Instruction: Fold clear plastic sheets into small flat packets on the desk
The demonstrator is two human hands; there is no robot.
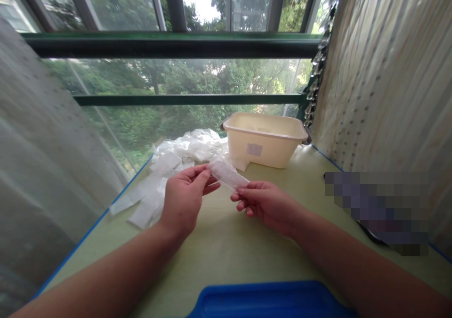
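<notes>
Head view looks down on a pale green desk (226,252) with a blue edge, set against a window. At its far side stands 1 cream plastic tub (264,141), open at the top. Just left of the tub lies a loose pile of clear plastic bags (183,153), spreading toward the desk's left edge. A blue tray (268,301) sits at the near edge. Above the middle of the desk, the 2 hands hold a small translucent packet (228,174) clear of the surface. The left hand (183,200) pinches its upper left end in a thumb-and-finger grip; the right hand (268,202) pinches its lower right end. The packet spans the gap between both grips, tilted down to the right.
</notes>
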